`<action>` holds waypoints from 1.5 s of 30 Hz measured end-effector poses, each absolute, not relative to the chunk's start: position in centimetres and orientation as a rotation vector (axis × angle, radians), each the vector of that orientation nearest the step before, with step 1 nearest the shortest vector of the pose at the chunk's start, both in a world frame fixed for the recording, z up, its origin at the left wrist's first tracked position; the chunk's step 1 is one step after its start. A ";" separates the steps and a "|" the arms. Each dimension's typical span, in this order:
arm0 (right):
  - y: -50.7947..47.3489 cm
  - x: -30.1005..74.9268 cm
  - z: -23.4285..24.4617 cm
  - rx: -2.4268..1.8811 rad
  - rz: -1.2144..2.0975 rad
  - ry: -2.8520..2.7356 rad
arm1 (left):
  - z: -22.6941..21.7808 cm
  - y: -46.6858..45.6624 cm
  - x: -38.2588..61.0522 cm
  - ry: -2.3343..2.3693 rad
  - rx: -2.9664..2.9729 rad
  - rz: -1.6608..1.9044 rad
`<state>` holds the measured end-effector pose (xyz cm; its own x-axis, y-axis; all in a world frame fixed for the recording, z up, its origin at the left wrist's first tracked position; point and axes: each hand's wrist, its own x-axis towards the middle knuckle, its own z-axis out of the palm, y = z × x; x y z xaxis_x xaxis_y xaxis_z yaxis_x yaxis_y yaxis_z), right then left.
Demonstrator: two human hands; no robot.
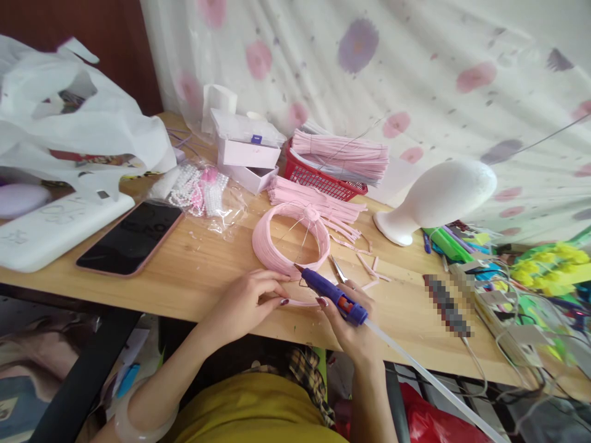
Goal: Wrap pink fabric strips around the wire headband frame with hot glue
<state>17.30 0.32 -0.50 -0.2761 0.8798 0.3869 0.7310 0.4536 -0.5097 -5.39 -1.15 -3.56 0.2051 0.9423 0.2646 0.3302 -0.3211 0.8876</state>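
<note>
A pink ring-shaped band (268,248), wound in strips, stands on the table with thin wires crossing inside it and a round pink knot (313,213) at its far rim. At its near side, my left hand (253,301) has its fingers closed on a loose pink strip (302,303) that curves from the band. My right hand (351,323) grips a blue hot glue gun (335,295), a long clear glue stick (429,375) trailing out of its back. The gun's nozzle points at the band's near rim. Scissors (338,269) lie partly behind the right hand.
Behind the band are bundled pink strips (318,200) and a red basket (311,178) of more strips. A white foam head (434,200) stands right, near cluttered cables (503,320). A phone (132,239), bagged beads (203,191) and a white plastic bag (83,117) occupy the left.
</note>
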 end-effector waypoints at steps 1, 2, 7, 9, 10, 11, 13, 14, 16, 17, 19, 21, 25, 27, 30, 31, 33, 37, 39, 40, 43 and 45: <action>0.3 17.3 -0.6 -1.344 0.309 -2.076 | -3.6 -1.2 -5.4 1.197 1.783 1.106; 0.4 17.4 -0.6 -1.349 0.314 -2.075 | -3.6 -1.2 -5.4 1.203 1.784 1.101; 0.3 17.4 -0.6 -1.354 0.339 -2.079 | -3.6 -1.1 -5.4 1.217 1.788 1.112; 0.3 17.4 -0.5 -1.350 0.336 -2.079 | -3.7 -1.1 -5.4 1.215 1.795 1.122; 0.3 17.3 -0.5 -1.350 0.334 -2.079 | -3.8 -1.1 -5.4 1.216 1.797 1.124; 0.3 17.3 -0.4 -1.348 0.333 -2.079 | -3.8 -1.1 -5.4 1.217 1.800 1.123; 0.3 17.3 -0.4 -1.347 0.332 -2.077 | -3.9 -1.1 -5.4 1.219 1.803 1.113; 0.3 17.3 -0.4 -1.351 0.332 -2.075 | -3.9 -1.1 -5.4 1.219 1.804 1.107; 0.2 17.3 -0.4 -1.360 0.330 -2.066 | -4.0 -1.1 -5.4 1.222 1.809 1.104; 0.2 17.3 -0.4 -1.363 0.328 -2.061 | -4.0 -1.1 -5.4 1.224 1.812 1.104; 0.2 17.3 -0.4 -1.362 0.327 -2.056 | -4.1 -1.1 -5.4 1.223 1.817 1.109; 0.2 17.3 -0.4 -1.356 0.334 -2.058 | -4.2 -1.1 -5.4 1.219 1.817 1.112; 0.3 17.3 -0.3 -1.352 0.338 -2.050 | -4.3 -1.0 -5.4 1.222 1.823 1.118; 0.4 17.1 -0.1 -1.349 0.325 -2.040 | -4.2 -1.0 -5.4 1.228 1.835 1.111; 0.5 16.9 -0.1 -1.342 0.321 -2.029 | -4.1 -1.0 -5.4 1.241 1.844 1.092; 0.5 16.9 -0.1 -1.343 0.329 -2.019 | -4.1 -1.0 -5.4 1.247 1.843 1.086; 0.6 17.1 -0.2 -1.362 0.344 -1.960 | -4.0 -1.0 -5.5 1.261 1.837 1.070; 1.5 19.3 0.3 -1.520 0.348 -1.585 | -4.0 -1.1 -5.5 1.242 1.815 1.053; 2.3 21.2 1.0 -1.725 0.343 -1.339 | -4.0 -1.2 -5.5 1.213 1.800 1.054; 2.8 22.2 1.4 -1.853 0.329 -1.246 | -4.1 -1.2 -5.5 1.206 1.796 1.051; 4.1 25.2 2.3 -2.158 0.269 -1.129 | -4.1 -1.2 -5.6 1.228 1.790 1.046; 4.7 26.8 2.4 -2.253 0.249 -1.110 | -4.1 -1.3 -5.6 1.260 1.769 1.044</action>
<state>26.83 4.73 2.38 0.6314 0.7697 0.0949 0.6556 -0.4644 -0.5954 -5.63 -1.26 -4.08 0.1960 0.9590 0.2049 0.3798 -0.2669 0.8857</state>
